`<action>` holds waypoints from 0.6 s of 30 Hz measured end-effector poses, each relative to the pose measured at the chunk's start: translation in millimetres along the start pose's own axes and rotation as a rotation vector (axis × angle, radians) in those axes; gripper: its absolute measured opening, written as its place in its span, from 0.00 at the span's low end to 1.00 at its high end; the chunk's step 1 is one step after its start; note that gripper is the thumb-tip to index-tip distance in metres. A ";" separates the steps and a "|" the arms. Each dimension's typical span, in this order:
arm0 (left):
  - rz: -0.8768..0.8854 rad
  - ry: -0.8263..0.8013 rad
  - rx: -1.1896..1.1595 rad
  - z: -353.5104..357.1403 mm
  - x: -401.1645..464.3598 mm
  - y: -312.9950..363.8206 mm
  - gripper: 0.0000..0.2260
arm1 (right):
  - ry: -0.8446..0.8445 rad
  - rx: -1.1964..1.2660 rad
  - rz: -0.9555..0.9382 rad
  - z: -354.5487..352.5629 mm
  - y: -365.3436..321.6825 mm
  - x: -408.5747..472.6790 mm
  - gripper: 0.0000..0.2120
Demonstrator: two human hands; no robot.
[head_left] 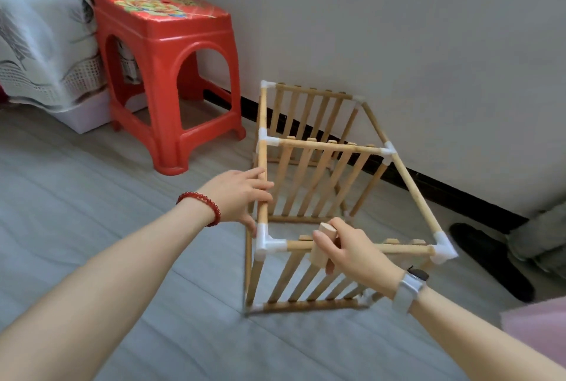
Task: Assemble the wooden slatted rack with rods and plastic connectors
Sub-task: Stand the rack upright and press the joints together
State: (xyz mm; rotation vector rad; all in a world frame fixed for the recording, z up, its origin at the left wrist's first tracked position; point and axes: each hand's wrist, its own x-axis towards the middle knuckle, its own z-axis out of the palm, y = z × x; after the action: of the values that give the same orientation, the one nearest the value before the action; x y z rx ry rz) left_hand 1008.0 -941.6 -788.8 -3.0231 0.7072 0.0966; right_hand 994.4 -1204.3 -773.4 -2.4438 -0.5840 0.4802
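The wooden slatted rack (407, 178) stands on the floor near the wall, its three slatted panels joined by rods and white plastic connectors (265, 243). My left hand (242, 194) holds the left top rod (262, 172), with its fingers wrapped around it just behind the near-left connector. A short thick wooden block (321, 246) is gripped in my right hand (352, 249), right against the near top rail (398, 248) of the front panel. That hand hides part of the block and of the rail.
A red plastic stool (165, 74) stands to the left of the rack. A bed with a patterned cover (39, 43) is at far left. The white wall (398, 28) with a dark baseboard runs behind the rack. A dark shoe (490, 258) lies on the right.
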 end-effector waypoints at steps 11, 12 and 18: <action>0.165 0.062 -0.039 -6.3 38.7 110.5 0.27 | 0.130 0.044 0.263 -52.5 81.1 -35.7 0.15; 0.183 0.025 -0.032 -6.4 46.8 124.8 0.28 | 0.172 0.047 0.304 -59.1 91.7 -39.7 0.16; 0.183 -0.055 -0.018 -3.6 94.4 205.0 0.29 | 0.481 0.184 0.330 -86.6 140.1 -70.7 0.12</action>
State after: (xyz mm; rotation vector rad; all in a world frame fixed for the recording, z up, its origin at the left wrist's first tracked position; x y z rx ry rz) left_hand 1001.6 -1167.1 -795.9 -2.9519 0.9811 0.1913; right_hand 1016.0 -1382.2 -777.1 -2.3609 0.0621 0.0547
